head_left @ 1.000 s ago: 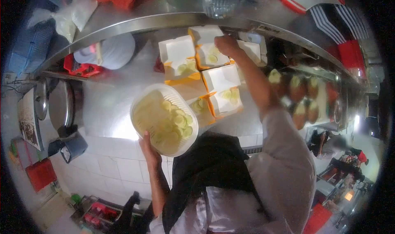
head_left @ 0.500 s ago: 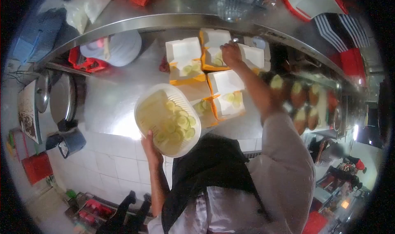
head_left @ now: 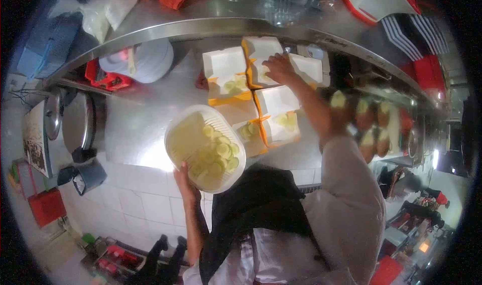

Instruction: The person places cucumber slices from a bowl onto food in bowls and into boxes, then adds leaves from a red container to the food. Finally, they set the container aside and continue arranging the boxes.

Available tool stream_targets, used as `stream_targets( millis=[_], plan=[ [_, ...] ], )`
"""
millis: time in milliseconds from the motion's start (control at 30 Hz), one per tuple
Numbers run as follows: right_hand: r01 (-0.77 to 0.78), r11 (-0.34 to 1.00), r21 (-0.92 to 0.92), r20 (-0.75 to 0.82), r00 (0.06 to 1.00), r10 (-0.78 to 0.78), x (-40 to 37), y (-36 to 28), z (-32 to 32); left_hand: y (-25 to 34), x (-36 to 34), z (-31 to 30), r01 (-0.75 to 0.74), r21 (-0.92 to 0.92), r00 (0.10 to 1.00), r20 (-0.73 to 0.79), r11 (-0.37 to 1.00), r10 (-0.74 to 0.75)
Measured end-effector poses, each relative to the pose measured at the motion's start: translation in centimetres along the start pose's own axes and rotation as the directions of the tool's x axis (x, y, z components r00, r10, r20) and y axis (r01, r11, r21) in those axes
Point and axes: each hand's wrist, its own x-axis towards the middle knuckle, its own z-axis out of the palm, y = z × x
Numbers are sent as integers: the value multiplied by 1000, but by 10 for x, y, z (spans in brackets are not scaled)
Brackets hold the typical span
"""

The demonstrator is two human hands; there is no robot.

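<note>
My left hand (head_left: 185,180) grips the near left rim of a white plastic basket (head_left: 173,129). Pale green cucumber slices (head_left: 221,152) are heaped toward its right side. Over the far middle carton my right hand (head_left: 280,68) reaches down, fingers stretched apart above its tray; cucumber there is partly covered by the hand. Several white takeaway boxes with yellow-orange sides stand together with lids up. Cucumber slices lie in the left box (head_left: 223,61), the near right box (head_left: 278,100) and the near left box (head_left: 236,112). Another box (head_left: 307,69) sits beside my right wrist.
A steel shelf edge (head_left: 201,24) runs above the far side of the steel counter (head_left: 135,119). Stacked plates (head_left: 155,59) and a red crate (head_left: 103,77) are at left. Brown round items with pale tops (head_left: 364,107) stand right. Other people work at far right.
My right hand has shifted slightly left over the far middle box, and its fingers have spread from a closed pinch. The basket stays almost where it was in my left hand.
</note>
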Motion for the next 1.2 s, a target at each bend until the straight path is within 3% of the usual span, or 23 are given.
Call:
stream_targets(
  millis=[67,133,267,333,467,500,533,567,633,667,700,733,800,967,1033,1100,1200],
  plan=[
    [11,1000,9,-40,999,-10,-1,2,-1,-1,0,-1,29,-54,1000,4,998,-29],
    [110,992,67,88,989,-115,-5,-1,-26,0,0,-1,21,-46,1000,-6,999,-21],
    [131,991,1,75,989,-131,-1,2,-20,0,-1,-1,21,-19,999,-25,1000,-22],
    [94,995,-38,-56,994,-96,2,3,-10,-2,0,-2,9,-9,1000,-15,1000,-9],
    [15,999,-28,-24,1000,-16,8,2,9,-5,0,-1,4,-21,1000,-26,1000,-5],
    [-13,1000,-11,-81,997,12,11,-1,29,-12,-2,-13,11,-15,1000,-5,1000,-11],
    [-60,998,-3,-136,989,59,10,3,35,-26,-1,-35,-11,130,1000,18,992,8],
    [-98,982,160,66,994,89,5,-4,-2,-28,2,-38,46,102,997,53,994,-52],
    [-158,986,53,9,987,158,19,2,57,-26,13,-35,169,21,963,208,985,-169],
    [-151,912,381,-73,979,193,7,-4,31,-15,3,-20,245,-70,955,191,967,-228],
    [-102,931,351,-83,987,139,-5,-8,-7,-19,4,-20,242,-36,956,177,970,-232],
    [-102,963,249,-14,994,109,-1,-8,-6,-22,8,-25,225,-3,966,134,974,-222],
    [-73,993,92,-36,996,77,7,-18,6,-34,21,-39,231,16,959,167,973,-231],
    [-202,975,96,65,978,197,16,-19,10,-22,14,-26,165,68,968,182,984,-175],
    [-246,961,123,87,968,237,17,-18,18,-10,7,-16,202,59,967,147,978,-208],
    [-282,959,34,-15,959,282,14,-18,29,-6,3,-13,194,62,970,141,979,-201],
    [-232,969,81,-115,964,241,-6,-22,2,-7,5,-16,188,48,971,143,981,-193]
  ],
)
